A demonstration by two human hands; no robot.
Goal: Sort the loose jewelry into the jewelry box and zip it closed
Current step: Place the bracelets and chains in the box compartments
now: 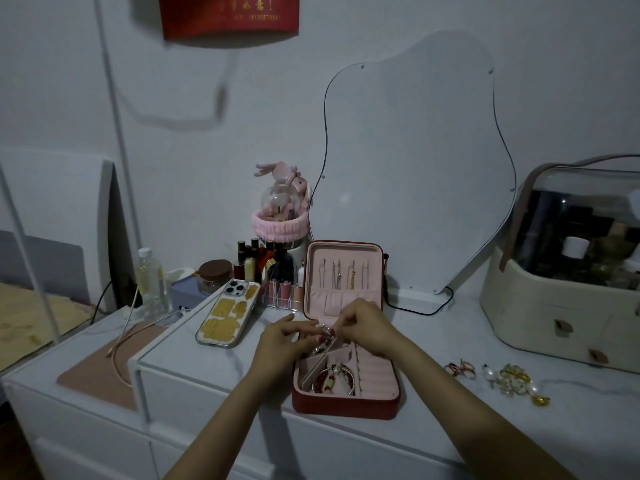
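A red jewelry box [346,407] with pink lining lies open on the white dresser, its lid [343,275] upright with necklaces hanging inside. A beaded bracelet [334,377] lies in the near left compartment. Over the box's far left compartment my left hand [287,341] and my right hand [363,323] meet, both pinching a small silvery piece of jewelry [323,328]. To the right of the box lie loose rings [462,368] and a cluster of gold and pearl earrings [512,379].
A phone [228,313] in a gold-patterned case lies left of the box. Lipsticks and bottles [273,271] stand behind it, beside a wavy mirror [415,168]. At the right sits a cream cosmetics case [561,306]. The dresser's front edge runs near me.
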